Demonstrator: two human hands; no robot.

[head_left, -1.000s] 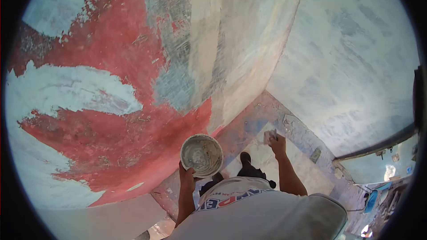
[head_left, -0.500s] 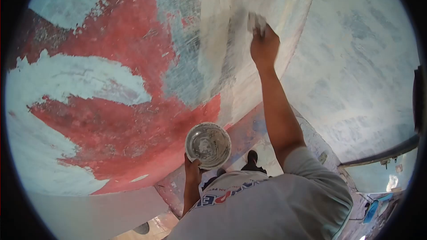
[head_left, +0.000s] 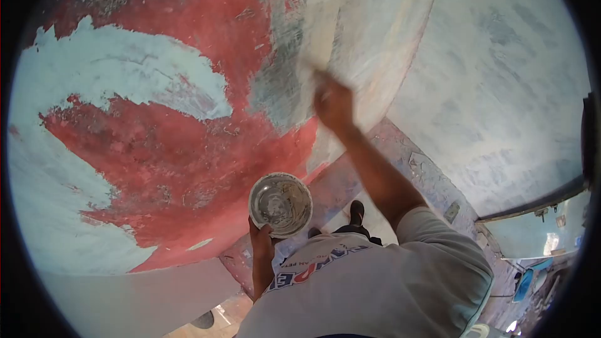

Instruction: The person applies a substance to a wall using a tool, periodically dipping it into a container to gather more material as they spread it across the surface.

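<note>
My left hand (head_left: 261,238) grips the lower left rim of a round bowl (head_left: 280,205), whose inside is smeared with grey paste. My right hand (head_left: 333,101) is raised at the wall (head_left: 181,156), closed round a thin, pale flat tool (head_left: 311,66) that is blurred by motion. The tool lies over a pale streaked band of the wall, right of a grey patch (head_left: 278,87). Red and pale blue areas cover the wall further left. Whether the tool touches the surface cannot be made out.
A second pale, mottled wall (head_left: 501,87) rises on the right, meeting the first at a corner. Below lies a stained floor (head_left: 432,178) with my shoe (head_left: 357,211) on it. At the lower right is a blue object (head_left: 523,285) among clutter.
My right hand has moved down and left along the wall with the tool. The bowl and my left hand have shifted slightly left, and the view has shifted a little.
</note>
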